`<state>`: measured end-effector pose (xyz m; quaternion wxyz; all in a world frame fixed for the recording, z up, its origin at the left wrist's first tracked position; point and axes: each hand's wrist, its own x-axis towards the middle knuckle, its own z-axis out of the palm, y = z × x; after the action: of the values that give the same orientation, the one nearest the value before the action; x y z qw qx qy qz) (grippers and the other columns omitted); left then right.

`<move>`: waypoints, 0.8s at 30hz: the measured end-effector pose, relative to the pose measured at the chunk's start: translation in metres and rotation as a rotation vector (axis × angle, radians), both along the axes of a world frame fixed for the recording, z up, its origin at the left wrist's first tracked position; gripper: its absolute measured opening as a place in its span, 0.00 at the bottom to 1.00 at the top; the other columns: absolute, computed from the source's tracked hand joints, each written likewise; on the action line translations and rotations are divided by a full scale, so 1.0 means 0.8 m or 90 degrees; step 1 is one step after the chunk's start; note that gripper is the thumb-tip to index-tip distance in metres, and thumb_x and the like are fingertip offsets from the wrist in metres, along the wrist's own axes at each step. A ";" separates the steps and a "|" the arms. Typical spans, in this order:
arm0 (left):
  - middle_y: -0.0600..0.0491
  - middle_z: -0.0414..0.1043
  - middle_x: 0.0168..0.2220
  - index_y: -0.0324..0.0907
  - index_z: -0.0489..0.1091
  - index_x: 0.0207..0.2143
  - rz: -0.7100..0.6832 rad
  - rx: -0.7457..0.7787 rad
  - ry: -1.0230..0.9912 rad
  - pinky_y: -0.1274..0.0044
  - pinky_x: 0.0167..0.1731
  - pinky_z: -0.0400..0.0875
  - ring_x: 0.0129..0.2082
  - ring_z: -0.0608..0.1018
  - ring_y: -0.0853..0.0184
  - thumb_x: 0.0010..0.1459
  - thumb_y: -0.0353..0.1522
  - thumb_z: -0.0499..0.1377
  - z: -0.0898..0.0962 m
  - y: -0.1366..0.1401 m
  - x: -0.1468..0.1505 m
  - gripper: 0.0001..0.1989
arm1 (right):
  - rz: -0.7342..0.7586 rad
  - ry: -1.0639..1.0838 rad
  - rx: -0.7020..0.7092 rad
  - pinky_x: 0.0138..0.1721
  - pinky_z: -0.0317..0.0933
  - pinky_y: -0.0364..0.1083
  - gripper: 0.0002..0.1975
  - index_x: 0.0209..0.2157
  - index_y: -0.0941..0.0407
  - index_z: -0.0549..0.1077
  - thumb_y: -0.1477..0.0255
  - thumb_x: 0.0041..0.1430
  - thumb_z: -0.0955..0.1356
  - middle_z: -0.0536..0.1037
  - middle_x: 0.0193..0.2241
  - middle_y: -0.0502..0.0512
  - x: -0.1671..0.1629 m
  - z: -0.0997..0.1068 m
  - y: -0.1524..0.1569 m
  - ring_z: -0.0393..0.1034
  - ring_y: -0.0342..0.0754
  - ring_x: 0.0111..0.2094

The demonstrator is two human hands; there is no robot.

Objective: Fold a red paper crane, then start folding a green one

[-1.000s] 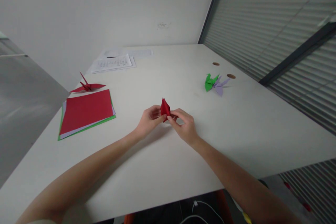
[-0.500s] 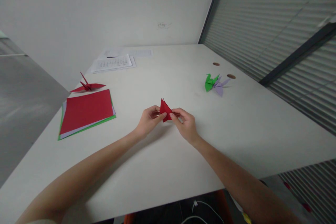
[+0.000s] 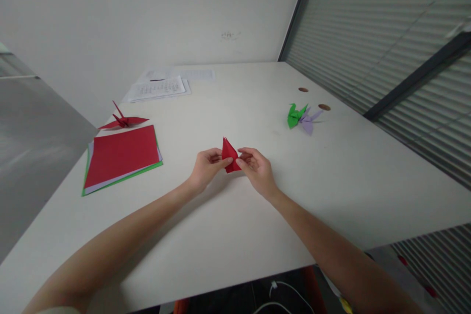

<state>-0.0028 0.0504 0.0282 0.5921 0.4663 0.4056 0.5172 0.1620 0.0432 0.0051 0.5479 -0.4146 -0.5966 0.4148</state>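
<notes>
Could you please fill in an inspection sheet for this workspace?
Surface: white table
Work items: folded red paper, at centre; stack of coloured sheets at left, red uppermost
Clutter: red paper crane behind the stack; green crane and lilac crane close together at right; printed papers at far left
Hands: left hand pinches the folded red paper; right hand touches its right edge
Cables: white cable past the table's near edge
Surroundings: pale wall behind, blinds at right
</notes>
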 end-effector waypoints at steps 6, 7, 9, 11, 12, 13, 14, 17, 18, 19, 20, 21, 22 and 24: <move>0.52 0.77 0.26 0.36 0.75 0.26 0.010 0.014 0.023 0.77 0.29 0.69 0.25 0.76 0.70 0.40 0.35 0.72 0.001 0.000 0.000 0.13 | 0.033 0.006 -0.065 0.35 0.68 0.48 0.18 0.39 0.55 0.73 0.58 0.52 0.72 0.78 0.33 0.55 -0.001 0.004 0.001 0.73 0.48 0.32; 0.52 0.77 0.26 0.36 0.75 0.26 0.009 0.014 0.024 0.77 0.29 0.69 0.25 0.76 0.70 0.41 0.35 0.72 0.001 -0.001 0.001 0.13 | 0.030 0.010 -0.064 0.36 0.69 0.48 0.17 0.39 0.55 0.73 0.58 0.52 0.72 0.78 0.32 0.55 -0.001 0.005 0.001 0.73 0.48 0.32; 0.52 0.77 0.26 0.36 0.75 0.27 0.012 0.016 0.023 0.78 0.28 0.69 0.25 0.76 0.70 0.41 0.35 0.72 0.000 -0.001 0.001 0.13 | 0.011 0.009 -0.049 0.35 0.68 0.48 0.16 0.38 0.54 0.72 0.59 0.52 0.72 0.77 0.31 0.53 -0.001 0.007 -0.001 0.73 0.47 0.32; 0.52 0.77 0.26 0.37 0.75 0.27 0.015 0.018 0.017 0.77 0.29 0.70 0.25 0.76 0.70 0.41 0.36 0.72 -0.001 -0.001 0.002 0.14 | -0.009 -0.006 -0.008 0.34 0.68 0.47 0.14 0.37 0.53 0.72 0.61 0.52 0.73 0.76 0.31 0.52 0.000 0.008 -0.002 0.71 0.46 0.31; 0.51 0.78 0.27 0.37 0.75 0.27 0.014 0.019 0.014 0.77 0.29 0.70 0.25 0.76 0.69 0.41 0.36 0.72 -0.001 -0.001 0.002 0.14 | -0.010 -0.019 0.018 0.33 0.67 0.46 0.13 0.36 0.53 0.72 0.62 0.53 0.73 0.74 0.32 0.52 0.000 0.008 -0.003 0.71 0.45 0.31; 0.51 0.78 0.27 0.37 0.75 0.26 0.012 0.021 0.011 0.76 0.30 0.71 0.26 0.77 0.69 0.41 0.36 0.72 -0.001 -0.001 0.002 0.14 | -0.004 -0.033 0.043 0.33 0.67 0.46 0.11 0.35 0.53 0.73 0.62 0.54 0.72 0.73 0.33 0.52 0.001 0.009 -0.003 0.70 0.45 0.31; 0.51 0.78 0.27 0.37 0.76 0.26 0.007 0.023 0.008 0.75 0.31 0.72 0.26 0.77 0.68 0.40 0.36 0.72 0.000 -0.001 0.002 0.14 | 0.005 -0.044 0.064 0.33 0.67 0.46 0.10 0.34 0.53 0.73 0.62 0.55 0.71 0.72 0.34 0.52 0.001 0.009 -0.004 0.70 0.44 0.32; 0.50 0.79 0.30 0.37 0.77 0.29 -0.007 0.026 0.004 0.75 0.34 0.73 0.29 0.78 0.67 0.41 0.36 0.72 0.002 -0.001 0.002 0.14 | 0.017 -0.063 0.097 0.33 0.67 0.46 0.09 0.34 0.53 0.75 0.62 0.58 0.69 0.70 0.35 0.53 0.002 0.009 -0.003 0.69 0.45 0.33; 0.50 0.79 0.31 0.37 0.77 0.30 -0.010 0.026 0.002 0.74 0.35 0.73 0.30 0.78 0.67 0.41 0.36 0.72 0.003 -0.001 0.002 0.15 | 0.015 -0.066 0.102 0.33 0.67 0.46 0.09 0.35 0.53 0.75 0.63 0.58 0.69 0.69 0.35 0.53 0.002 0.009 -0.003 0.69 0.45 0.34; 0.50 0.79 0.31 0.37 0.77 0.31 -0.013 0.025 0.000 0.74 0.35 0.73 0.30 0.78 0.67 0.41 0.36 0.72 0.004 -0.002 0.001 0.15 | 0.011 -0.071 0.105 0.33 0.67 0.46 0.08 0.35 0.53 0.76 0.63 0.58 0.69 0.69 0.35 0.53 0.002 0.008 -0.003 0.68 0.45 0.34; 0.50 0.79 0.32 0.37 0.77 0.31 -0.016 0.023 0.000 0.74 0.36 0.73 0.30 0.78 0.67 0.42 0.36 0.72 0.005 -0.002 0.001 0.15 | 0.007 -0.075 0.107 0.34 0.66 0.46 0.08 0.34 0.52 0.76 0.63 0.58 0.69 0.69 0.35 0.53 0.003 0.008 -0.002 0.68 0.45 0.34; 0.50 0.79 0.31 0.37 0.78 0.31 -0.018 0.020 -0.001 0.74 0.36 0.73 0.30 0.78 0.67 0.43 0.36 0.72 0.005 -0.002 0.001 0.15 | 0.004 -0.078 0.109 0.34 0.66 0.46 0.08 0.34 0.52 0.77 0.63 0.58 0.69 0.69 0.35 0.53 0.003 0.008 -0.002 0.68 0.45 0.35; 0.50 0.79 0.31 0.37 0.78 0.31 -0.020 0.016 0.000 0.74 0.35 0.73 0.30 0.78 0.67 0.43 0.37 0.71 0.006 -0.003 0.001 0.14 | 0.000 -0.082 0.110 0.34 0.66 0.46 0.08 0.34 0.52 0.77 0.64 0.58 0.69 0.68 0.35 0.53 0.003 0.008 -0.001 0.67 0.45 0.35; 0.50 0.78 0.30 0.36 0.78 0.30 -0.017 0.009 0.003 0.74 0.34 0.73 0.29 0.77 0.68 0.43 0.38 0.71 0.005 -0.003 0.001 0.15 | -0.006 -0.093 0.112 0.34 0.66 0.47 0.07 0.33 0.52 0.77 0.65 0.57 0.69 0.68 0.34 0.53 0.003 0.008 -0.001 0.66 0.45 0.34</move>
<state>-0.0021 0.0480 0.0322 0.5947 0.4772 0.3968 0.5110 0.1644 0.0424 0.0115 0.5394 -0.3967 -0.6671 0.3266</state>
